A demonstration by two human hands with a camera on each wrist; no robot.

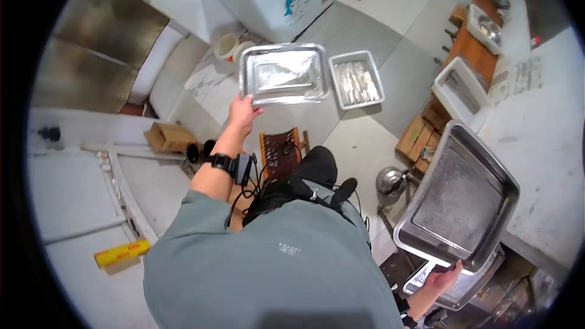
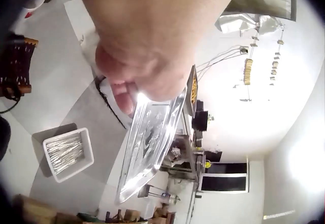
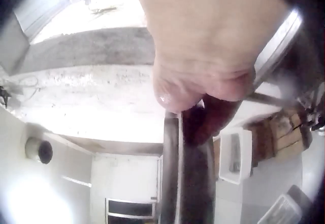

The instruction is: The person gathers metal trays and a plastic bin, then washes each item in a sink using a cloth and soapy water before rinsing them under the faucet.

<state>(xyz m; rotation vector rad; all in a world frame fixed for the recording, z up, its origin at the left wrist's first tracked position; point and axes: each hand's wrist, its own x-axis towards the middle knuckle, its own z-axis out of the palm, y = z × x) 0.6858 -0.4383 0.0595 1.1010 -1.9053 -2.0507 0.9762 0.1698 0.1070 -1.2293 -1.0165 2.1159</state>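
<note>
1. Grip, left: hand (image 1: 244, 116) pinching the shiny tray (image 1: 285, 74) by its near corner.
2. Grip, right: hand (image 1: 443, 280), fingers curled at the lower rim of the large tray (image 1: 460, 195).
3. Shiny tray: metal, rectangular, held up in front of the person, beside the tub in the head view.
4. Large tray: duller grey metal, deeper, held at the person's right, inside facing the head camera.
5. Lower tray (image 1: 478, 290): metal, partly hidden behind the right hand and large tray.
6. Tub (image 1: 334, 76): white, on the floor, containing long silvery pieces (image 1: 358, 82).
7. Stool (image 1: 279, 153): dark woven seat, near the person's legs.
8. Freezer (image 1: 286, 1): white, blue dolphin pictures, beyond the shiny tray.
9. Box (image 1: 122, 254): yellow, at the head view's left.
</note>
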